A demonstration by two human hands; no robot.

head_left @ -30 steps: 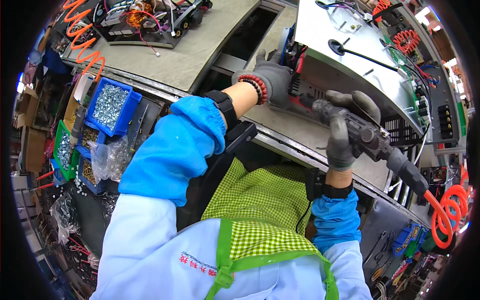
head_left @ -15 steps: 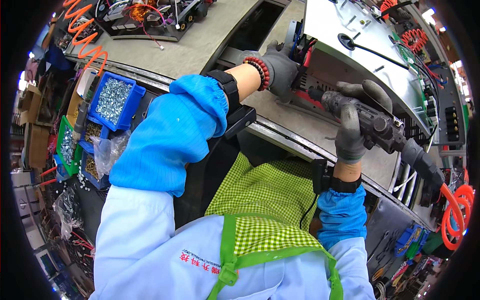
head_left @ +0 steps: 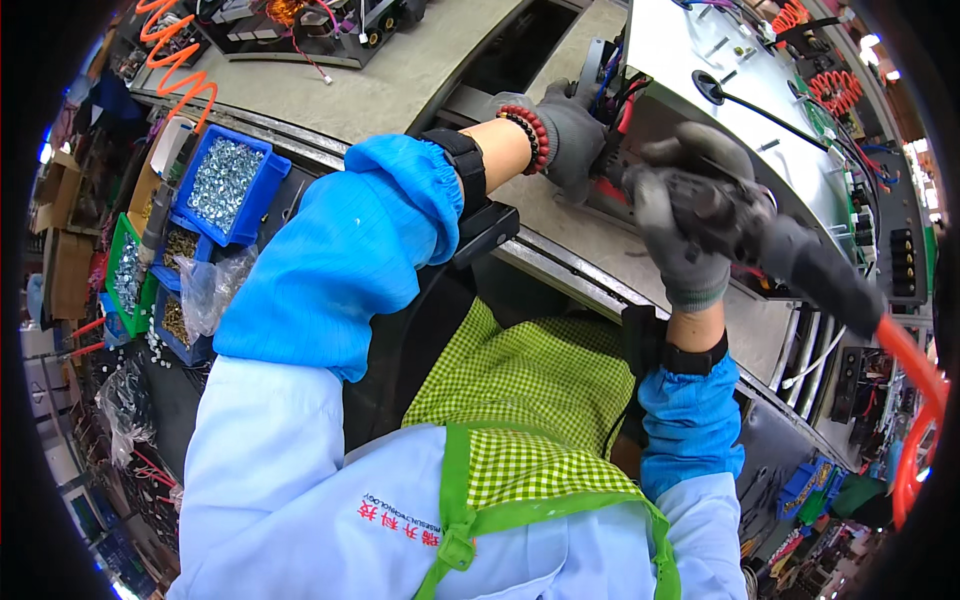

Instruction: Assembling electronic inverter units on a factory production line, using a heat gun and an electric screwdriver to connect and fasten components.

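One dark-grey cylindrical tool (head_left: 722, 212) gripped in my grey-gloved right hand (head_left: 678, 235), one silver metal housing (head_left: 745, 85) at my grey-gloved left hand (head_left: 572, 145), grip unclear.

Left: blue bin (head_left: 268, 185) of silver-coloured screws (head_left: 222, 185); green bin (head_left: 147, 308) near it, more silver-coloured hardware inside. Smaller blue bin (head_left: 200, 347) holds brass-coloured fasteners, crumpled clear plastic bag (head_left: 215, 290) against it. Orange coiled hose (head_left: 211, 94) above. Back-left counter (head_left: 395, 90): open chassis (head_left: 300, 52), copper-wound coil (head_left: 285, 10), white connector (head_left: 327, 79) on loose wires.
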